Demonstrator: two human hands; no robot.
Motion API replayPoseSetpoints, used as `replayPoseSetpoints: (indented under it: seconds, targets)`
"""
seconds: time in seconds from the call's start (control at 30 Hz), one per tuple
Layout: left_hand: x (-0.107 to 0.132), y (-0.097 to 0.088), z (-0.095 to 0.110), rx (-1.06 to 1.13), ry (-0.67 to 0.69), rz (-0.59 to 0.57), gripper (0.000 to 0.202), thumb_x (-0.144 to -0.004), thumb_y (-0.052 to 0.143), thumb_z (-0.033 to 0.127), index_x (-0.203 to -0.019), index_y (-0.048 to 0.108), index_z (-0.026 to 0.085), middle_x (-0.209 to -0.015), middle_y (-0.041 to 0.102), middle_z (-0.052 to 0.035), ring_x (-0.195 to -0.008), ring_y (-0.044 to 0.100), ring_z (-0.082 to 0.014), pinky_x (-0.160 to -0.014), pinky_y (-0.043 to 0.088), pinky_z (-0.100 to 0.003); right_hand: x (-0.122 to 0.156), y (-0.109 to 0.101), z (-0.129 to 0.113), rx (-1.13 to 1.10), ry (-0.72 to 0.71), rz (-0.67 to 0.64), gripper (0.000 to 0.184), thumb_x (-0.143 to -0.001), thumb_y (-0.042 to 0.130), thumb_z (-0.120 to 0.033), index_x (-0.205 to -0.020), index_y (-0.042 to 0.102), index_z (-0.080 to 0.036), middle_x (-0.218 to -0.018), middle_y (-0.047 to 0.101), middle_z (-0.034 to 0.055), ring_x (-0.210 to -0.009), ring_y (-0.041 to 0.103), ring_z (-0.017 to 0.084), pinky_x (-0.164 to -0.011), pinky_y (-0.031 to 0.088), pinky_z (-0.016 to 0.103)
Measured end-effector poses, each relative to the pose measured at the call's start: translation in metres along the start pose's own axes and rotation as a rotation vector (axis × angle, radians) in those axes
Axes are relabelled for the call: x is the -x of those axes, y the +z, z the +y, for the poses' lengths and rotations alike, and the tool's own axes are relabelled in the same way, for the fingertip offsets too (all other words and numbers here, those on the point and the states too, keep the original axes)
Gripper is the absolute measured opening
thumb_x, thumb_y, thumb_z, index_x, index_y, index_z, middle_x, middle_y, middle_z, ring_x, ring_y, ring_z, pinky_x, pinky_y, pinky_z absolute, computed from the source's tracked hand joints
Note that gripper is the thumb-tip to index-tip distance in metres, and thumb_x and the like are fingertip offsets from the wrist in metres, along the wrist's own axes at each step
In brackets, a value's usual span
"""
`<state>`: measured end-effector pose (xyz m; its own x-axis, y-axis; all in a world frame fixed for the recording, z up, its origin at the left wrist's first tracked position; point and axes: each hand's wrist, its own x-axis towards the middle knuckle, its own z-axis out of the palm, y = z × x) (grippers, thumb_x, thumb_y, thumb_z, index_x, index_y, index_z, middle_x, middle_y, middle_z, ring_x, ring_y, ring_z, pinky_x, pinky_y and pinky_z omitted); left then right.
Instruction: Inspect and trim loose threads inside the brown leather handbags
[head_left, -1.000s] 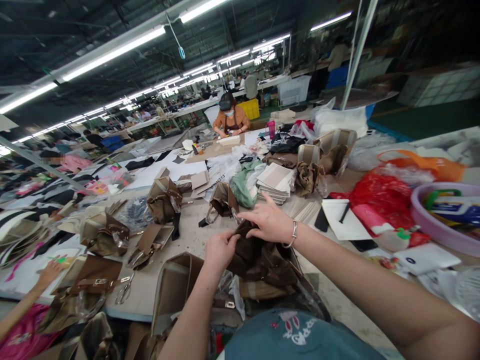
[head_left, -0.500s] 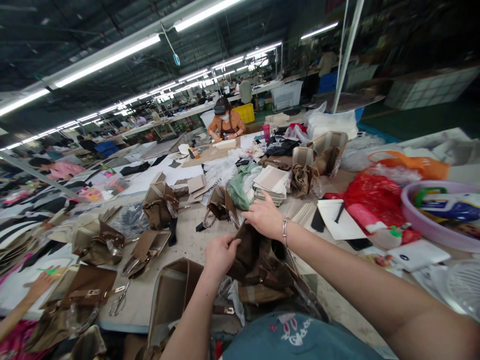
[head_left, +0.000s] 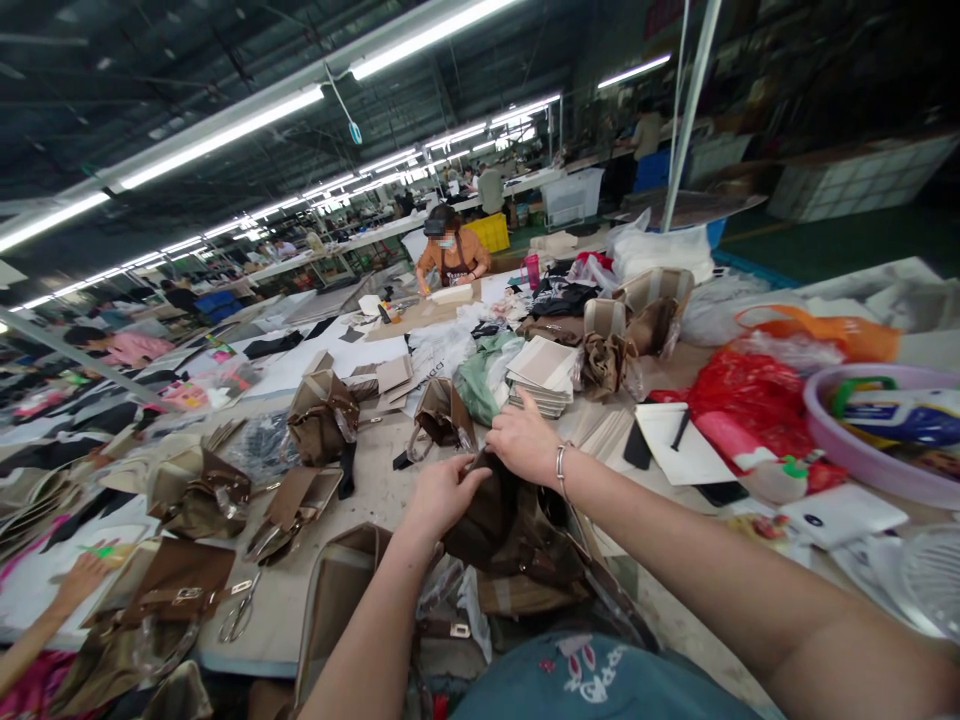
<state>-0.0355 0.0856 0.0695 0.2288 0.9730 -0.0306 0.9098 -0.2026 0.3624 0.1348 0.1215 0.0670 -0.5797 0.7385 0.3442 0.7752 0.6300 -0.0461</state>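
Observation:
A dark brown handbag (head_left: 525, 540) lies at the table edge against my body, its lining partly showing. My left hand (head_left: 442, 492) pinches the bag's upper edge, thumb on top. Close beside it, my right hand (head_left: 521, 440) grips the same edge, with the index finger pointing up and away. The fingertips under the fabric are hidden. To the left of the bag stands an open brown bag (head_left: 341, 580) with a beige inside. A small brown bag (head_left: 442, 412) sits just beyond my hands.
Several bags, scissors (head_left: 238, 615) and a stack of beige panels (head_left: 544, 370) lie around. At right are a red plastic bag (head_left: 731, 390), a purple basin (head_left: 817, 410) and a white phone (head_left: 844, 515). A co-worker's hand (head_left: 82, 580) is at far left; another person (head_left: 452, 255) sits opposite.
My left hand has slid up and closer to my right hand along the bag's edge. My right hand has barely moved. The view has shifted slightly.

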Motion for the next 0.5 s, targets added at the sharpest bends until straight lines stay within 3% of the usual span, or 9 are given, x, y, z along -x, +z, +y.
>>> replayPoseSetpoints:
  seconds: [0.07, 0.13, 0.2, 0.27, 0.4, 0.5]
  targets:
    - [-0.008, 0.002, 0.004, -0.040, 0.014, 0.020, 0.026, -0.082, 0.048, 0.036, -0.090, 0.070, 0.022, -0.082, 0.070, -0.0060, -0.077, 0.062, -0.0187, -0.066, 0.038, -0.025, 0.001, -0.001, 0.002, -0.029, 0.007, 0.007, 0.020, -0.084, 0.052, -0.025, -0.073, 0.067, -0.019, -0.072, 0.063, 0.0035, -0.083, 0.052, 0.020, -0.100, 0.011, 0.050]
    - [-0.012, 0.006, 0.008, -0.112, 0.004, 0.032, 0.025, -0.082, 0.047, 0.030, -0.086, 0.070, 0.021, -0.081, 0.070, -0.0069, -0.078, 0.062, -0.0192, -0.068, 0.038, -0.026, 0.005, -0.003, 0.008, -0.118, 0.049, 0.031, 0.018, -0.084, 0.054, -0.035, -0.086, 0.067, -0.022, -0.075, 0.064, 0.0019, -0.084, 0.053, 0.020, -0.099, 0.015, 0.048]
    - [-0.014, 0.009, 0.010, -0.186, -0.003, 0.046, 0.025, -0.083, 0.046, 0.029, -0.084, 0.069, 0.020, -0.080, 0.070, -0.0077, -0.077, 0.062, -0.0201, -0.067, 0.039, -0.027, 0.012, -0.008, 0.016, -0.242, 0.118, 0.082, 0.031, -0.082, 0.057, -0.044, -0.105, 0.061, -0.025, -0.079, 0.065, 0.0005, -0.084, 0.055, 0.018, -0.096, 0.022, 0.043]
    - [-0.013, 0.011, 0.012, -0.244, -0.021, 0.052, 0.026, -0.083, 0.045, 0.030, -0.081, 0.069, 0.020, -0.079, 0.070, -0.0086, -0.077, 0.062, -0.0212, -0.067, 0.039, -0.028, 0.021, -0.013, 0.025, -0.323, 0.181, 0.146, 0.042, -0.079, 0.058, -0.049, -0.113, 0.057, -0.023, -0.084, 0.065, 0.0013, -0.084, 0.055, 0.017, -0.089, 0.031, 0.036]
    - [-0.012, 0.013, 0.015, -0.286, -0.077, 0.044, 0.029, -0.084, 0.043, 0.035, -0.081, 0.068, 0.019, -0.078, 0.069, -0.0096, -0.079, 0.063, -0.0225, -0.068, 0.040, -0.028, 0.034, -0.019, 0.033, -0.315, 0.184, 0.180, 0.030, -0.077, 0.062, -0.045, -0.092, 0.064, -0.020, -0.088, 0.060, 0.0041, -0.085, 0.052, 0.017, -0.080, 0.036, 0.030]
    - [-0.012, 0.013, 0.015, -0.236, -0.053, 0.059, 0.029, -0.084, 0.046, 0.035, -0.098, 0.066, 0.020, -0.084, 0.069, -0.0089, -0.081, 0.063, -0.0223, -0.071, 0.041, -0.028, 0.036, -0.020, 0.028, -0.265, 0.136, 0.128, 0.023, -0.075, 0.065, -0.043, -0.085, 0.065, -0.022, -0.086, 0.058, 0.0034, -0.089, 0.050, 0.018, -0.084, 0.033, 0.032]
